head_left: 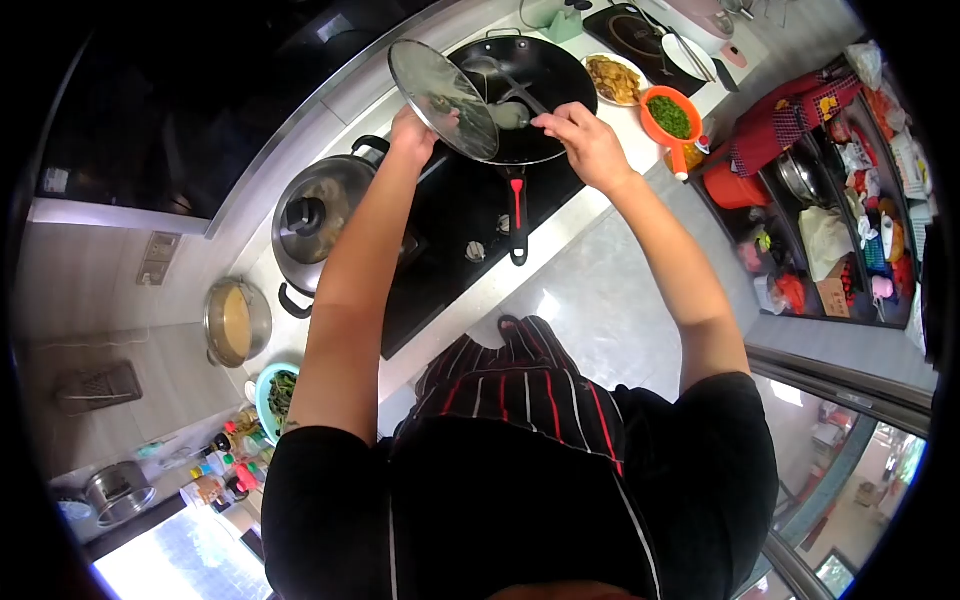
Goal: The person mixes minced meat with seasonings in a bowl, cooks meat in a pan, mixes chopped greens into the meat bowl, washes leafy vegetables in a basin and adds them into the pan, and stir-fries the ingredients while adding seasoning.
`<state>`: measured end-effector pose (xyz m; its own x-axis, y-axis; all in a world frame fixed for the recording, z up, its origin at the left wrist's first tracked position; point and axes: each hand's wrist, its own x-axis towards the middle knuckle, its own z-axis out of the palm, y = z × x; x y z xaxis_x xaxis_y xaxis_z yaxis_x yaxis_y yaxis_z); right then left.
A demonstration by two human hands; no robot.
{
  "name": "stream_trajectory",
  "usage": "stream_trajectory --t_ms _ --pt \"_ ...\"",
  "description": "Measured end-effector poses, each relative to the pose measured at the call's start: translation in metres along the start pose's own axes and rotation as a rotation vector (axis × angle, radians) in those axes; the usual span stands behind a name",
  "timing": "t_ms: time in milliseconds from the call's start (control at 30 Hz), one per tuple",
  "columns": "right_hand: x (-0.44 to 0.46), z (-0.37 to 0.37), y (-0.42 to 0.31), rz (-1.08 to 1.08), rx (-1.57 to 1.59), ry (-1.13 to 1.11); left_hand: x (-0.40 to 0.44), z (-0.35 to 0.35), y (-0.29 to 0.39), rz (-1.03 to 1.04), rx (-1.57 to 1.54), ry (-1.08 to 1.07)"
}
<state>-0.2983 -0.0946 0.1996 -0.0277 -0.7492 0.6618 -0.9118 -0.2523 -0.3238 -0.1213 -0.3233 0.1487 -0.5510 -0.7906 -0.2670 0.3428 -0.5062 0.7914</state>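
My left hand point(418, 130) is closed on a glass lid point(445, 98), which is tilted over the left side of a black wok point(545, 75). My right hand point(585, 140) is closed round the handle of a ladle over the wok's right side. The ladle point(522, 97) reaches into the wok, where a pale lump point(510, 115) lies near it, partly seen past the lid. The wok stands on the black stove point(440, 235), its red and black handle point(517, 215) pointing towards my body.
A lidded steel pot point(325, 210) stands left of the wok. To the right are a plate of browned food point(612, 80), an orange bowl of chopped greens point(668, 118) and a hob point(640, 45). A bowl of liquid point(237, 320) and a blue basin point(268, 402) sit lower left.
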Motion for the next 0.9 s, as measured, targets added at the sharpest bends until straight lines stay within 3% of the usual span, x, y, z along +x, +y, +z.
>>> stream_trajectory --t_ms 167,533,733,900 --pt "0.007 0.003 0.001 -0.159 -0.028 -0.063 0.008 0.008 -0.007 0.008 0.122 -0.073" --pt "-0.033 -0.001 0.033 -0.274 -0.128 -0.300 0.030 0.031 0.005 0.025 0.307 -0.048" --pt "-0.023 -0.011 0.027 -0.169 -0.152 -0.170 0.035 0.049 0.009 0.049 0.395 -0.058" --pt "-0.035 -0.006 0.033 -0.178 -0.130 -0.232 0.039 0.060 0.014 0.094 0.406 -0.017"
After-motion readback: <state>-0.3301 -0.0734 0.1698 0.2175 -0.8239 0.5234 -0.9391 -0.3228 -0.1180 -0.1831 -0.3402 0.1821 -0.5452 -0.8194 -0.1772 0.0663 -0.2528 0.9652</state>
